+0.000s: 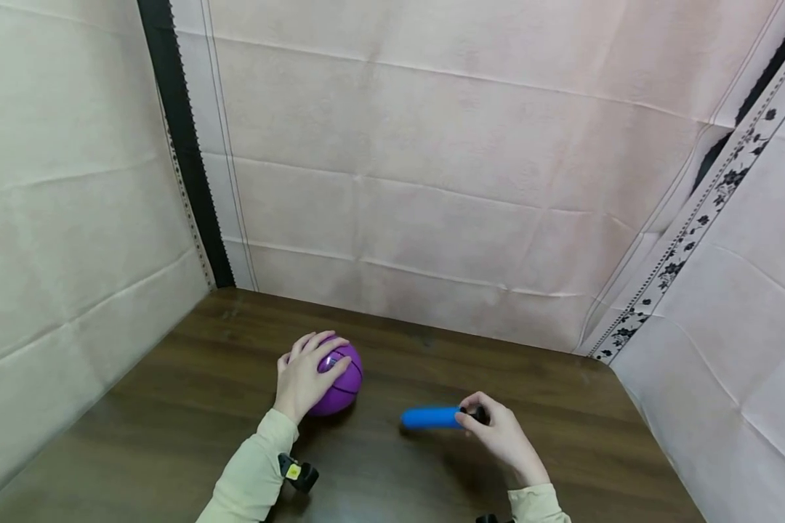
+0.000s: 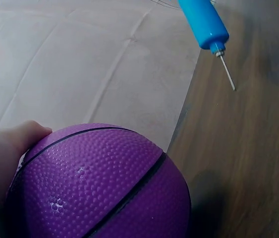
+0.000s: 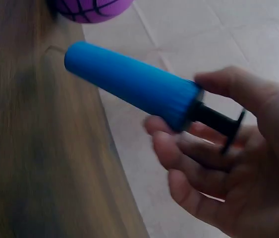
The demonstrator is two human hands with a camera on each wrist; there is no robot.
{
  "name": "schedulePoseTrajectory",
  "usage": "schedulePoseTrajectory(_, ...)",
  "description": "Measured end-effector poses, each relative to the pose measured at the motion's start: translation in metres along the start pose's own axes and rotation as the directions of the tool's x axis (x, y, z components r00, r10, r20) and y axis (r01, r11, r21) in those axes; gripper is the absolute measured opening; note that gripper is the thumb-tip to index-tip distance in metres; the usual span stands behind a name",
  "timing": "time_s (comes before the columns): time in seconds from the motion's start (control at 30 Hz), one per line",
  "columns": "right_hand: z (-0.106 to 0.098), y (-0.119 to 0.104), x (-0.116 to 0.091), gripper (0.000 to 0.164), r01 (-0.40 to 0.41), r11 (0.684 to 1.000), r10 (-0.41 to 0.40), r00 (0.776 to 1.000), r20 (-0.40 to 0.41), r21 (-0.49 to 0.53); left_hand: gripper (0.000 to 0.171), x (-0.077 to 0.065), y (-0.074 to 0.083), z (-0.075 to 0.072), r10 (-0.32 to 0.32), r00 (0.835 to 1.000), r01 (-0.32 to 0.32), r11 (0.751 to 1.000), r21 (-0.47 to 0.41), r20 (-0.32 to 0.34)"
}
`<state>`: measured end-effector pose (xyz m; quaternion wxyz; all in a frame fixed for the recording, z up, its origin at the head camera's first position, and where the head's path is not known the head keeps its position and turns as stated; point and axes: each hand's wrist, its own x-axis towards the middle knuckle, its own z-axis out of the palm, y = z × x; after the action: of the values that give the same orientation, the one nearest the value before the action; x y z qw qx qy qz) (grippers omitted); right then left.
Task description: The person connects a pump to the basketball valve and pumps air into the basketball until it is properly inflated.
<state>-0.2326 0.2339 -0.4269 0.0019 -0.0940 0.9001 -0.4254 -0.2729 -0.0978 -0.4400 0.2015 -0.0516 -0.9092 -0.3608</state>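
Observation:
A purple mini basketball [image 1: 345, 386] with black seams rests on the wooden table. My left hand [image 1: 303, 381] holds it from above and the left, fingers and thumb spread round its curve. Its pebbled skin fills the lower part of the left wrist view, with the thumb [image 2: 27, 135] along its edge. To the right of the ball, my right hand [image 1: 502, 434] pinches a blue hand pump [image 1: 428, 418] by its handle end. The black plunger handle [image 3: 214, 120] lies inside the palm. A thin metal needle [image 2: 227, 72] sticks out of the pump's other end.
The brown wooden tabletop [image 1: 170, 428] is bordered by pale cloth walls, at the back [image 1: 399, 181], left [image 1: 72, 218] and right [image 1: 746, 327]. A black strap mount with a yellow tag [image 1: 294, 472] sits on the left wrist.

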Motion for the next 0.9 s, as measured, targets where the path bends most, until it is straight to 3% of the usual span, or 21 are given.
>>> schedulePoseTrajectory(0.17,-0.002,0.013,0.0,0.024,0.091,0.986,-0.079,0.993,0.086,-0.142,0.033,0.003,0.001,-0.003,-0.01,1.0,0.01,1.0,-0.007,0.02)
schedulePoseTrajectory(0.4,0.003,0.034,0.0,0.024,0.168,0.96,-0.12,0.97,0.213,-0.223,0.036,0.003,0.0,-0.006,-0.006,0.999,0.007,0.999,-0.038,0.047)
schedulePoseTrajectory(0.63,0.004,0.04,-0.002,0.025,0.162,0.952,-0.105,0.97,0.218,-0.261,0.046,0.001,0.001,-0.009,0.017,0.999,-0.014,0.999,-0.05,0.042)
schedulePoseTrajectory(0.73,0.004,0.04,-0.004,0.026,0.145,0.956,-0.086,0.969,0.233,-0.253,0.048,-0.001,0.002,-0.01,0.05,0.999,-0.05,0.998,-0.03,-0.005)
schedulePoseTrajectory(0.8,0.004,0.039,-0.005,0.027,0.148,0.955,-0.086,0.967,0.239,-0.255,0.047,-0.002,0.005,-0.009,0.11,0.991,-0.113,0.993,-0.044,-0.078)
schedulePoseTrajectory(0.83,0.004,0.038,-0.006,0.027,0.15,0.954,-0.088,0.968,0.237,-0.259,0.046,-0.003,0.009,-0.009,0.146,0.981,-0.155,0.986,-0.062,-0.128)
schedulePoseTrajectory(0.9,0.003,0.034,-0.007,0.027,0.141,0.956,-0.086,0.973,0.215,-0.256,0.043,-0.004,0.019,-0.009,0.227,0.944,-0.257,0.961,-0.102,-0.238)
